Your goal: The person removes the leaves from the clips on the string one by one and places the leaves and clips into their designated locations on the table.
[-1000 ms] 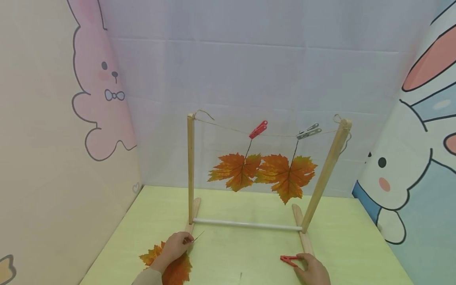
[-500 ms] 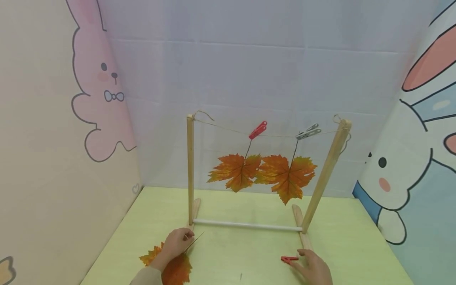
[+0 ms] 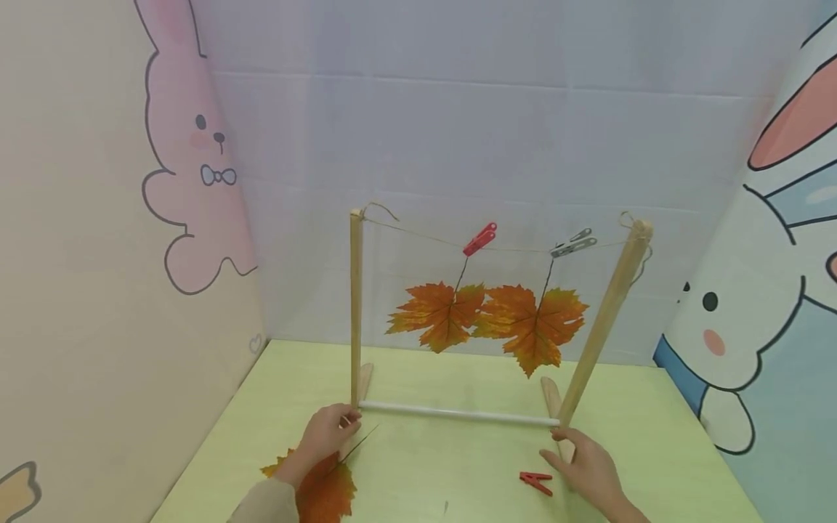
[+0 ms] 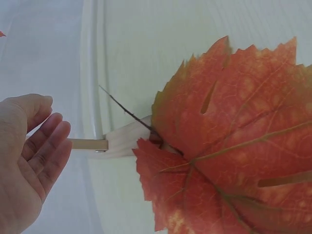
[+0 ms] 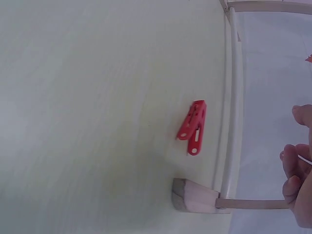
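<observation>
Near the lower end of the left post, the left hand hovers with its fingers loosely bent and holds nothing; whether it touches the wood, I cannot tell. By the base of the right post, the right hand reaches forward, thumb and fingers apart, likewise holding nothing. Beneath the left wrist, the loose leaf lies across the stand's left foot, its stem angled toward the white rod; forearm and sleeve cover part of it from above. The loose red clothespin rests on the table, near the right hand, which partly hides the right foot. Beyond, two leaves hang side by side from a thin cord, one from a red clip, one from a gray clip. Posts and feet are pale wood; the rod is smooth and round; the leaves are orange, jagged-edged and veined.
</observation>
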### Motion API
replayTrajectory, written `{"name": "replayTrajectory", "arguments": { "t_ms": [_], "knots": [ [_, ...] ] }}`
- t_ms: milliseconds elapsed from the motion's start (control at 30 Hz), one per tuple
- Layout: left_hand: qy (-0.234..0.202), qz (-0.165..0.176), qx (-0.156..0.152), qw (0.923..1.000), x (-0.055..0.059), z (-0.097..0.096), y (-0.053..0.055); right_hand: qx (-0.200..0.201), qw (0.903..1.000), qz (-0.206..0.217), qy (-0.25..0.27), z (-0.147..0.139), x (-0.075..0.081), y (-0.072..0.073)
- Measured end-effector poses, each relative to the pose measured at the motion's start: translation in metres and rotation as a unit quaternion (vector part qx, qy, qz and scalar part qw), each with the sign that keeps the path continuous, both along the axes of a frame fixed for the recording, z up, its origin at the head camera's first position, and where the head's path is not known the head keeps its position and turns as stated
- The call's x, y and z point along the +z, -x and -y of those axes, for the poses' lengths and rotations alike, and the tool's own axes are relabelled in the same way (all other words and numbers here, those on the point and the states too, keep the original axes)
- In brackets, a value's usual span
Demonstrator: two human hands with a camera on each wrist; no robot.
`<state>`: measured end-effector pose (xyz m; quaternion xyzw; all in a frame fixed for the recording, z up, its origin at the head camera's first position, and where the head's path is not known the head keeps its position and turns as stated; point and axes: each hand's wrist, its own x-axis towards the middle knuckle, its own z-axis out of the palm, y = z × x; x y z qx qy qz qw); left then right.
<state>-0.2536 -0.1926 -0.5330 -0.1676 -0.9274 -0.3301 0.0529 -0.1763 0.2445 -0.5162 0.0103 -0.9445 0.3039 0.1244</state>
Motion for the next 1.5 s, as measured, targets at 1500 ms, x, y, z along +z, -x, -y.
{"name": "replayTrajectory", "arguments": {
  "t_ms": [1500],
  "knots": [
    [0.027, -0.145, -0.020, 0.9889, 0.139, -0.002, 0.033, 0.108, 0.9689, -0.222, 0.002, 0.001, 0.112, 0.020]
  ]
}}
